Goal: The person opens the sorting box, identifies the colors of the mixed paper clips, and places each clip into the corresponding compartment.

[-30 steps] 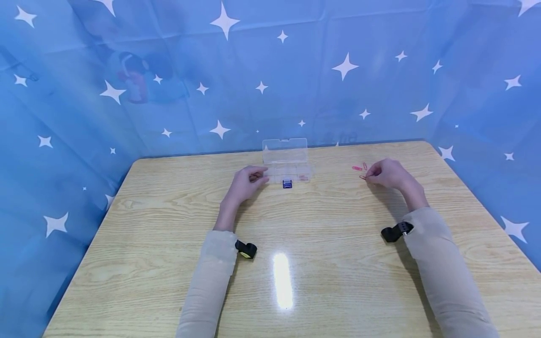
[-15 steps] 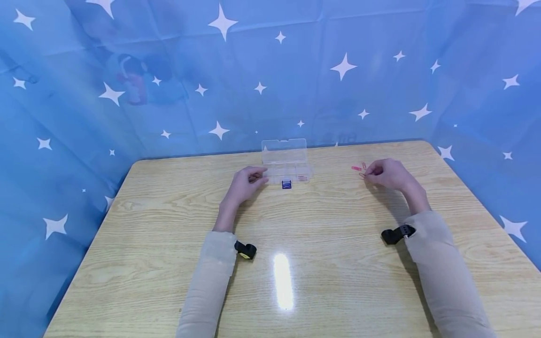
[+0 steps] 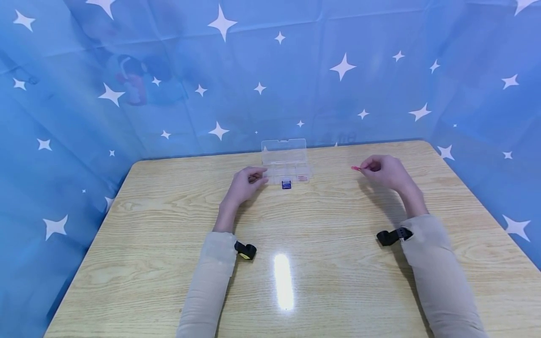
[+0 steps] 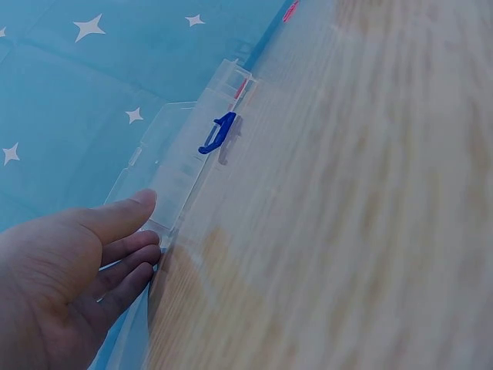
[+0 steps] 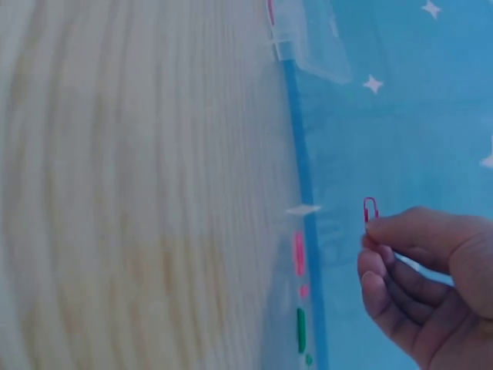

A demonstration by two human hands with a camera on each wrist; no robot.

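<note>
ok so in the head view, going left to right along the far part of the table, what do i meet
Left hand, clear box with its lid up, small red piece, right hand.

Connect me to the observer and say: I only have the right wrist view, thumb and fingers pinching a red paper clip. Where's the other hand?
Observer: The left hand is at the left end of the clear box; I can't tell whether it grips.
Operator: Anything on the box's front edge?
Observer: Yes, a blue latch.
Operator: Any glare on the table?
Observer: A bright strip of glare lies between the forearms.
</note>
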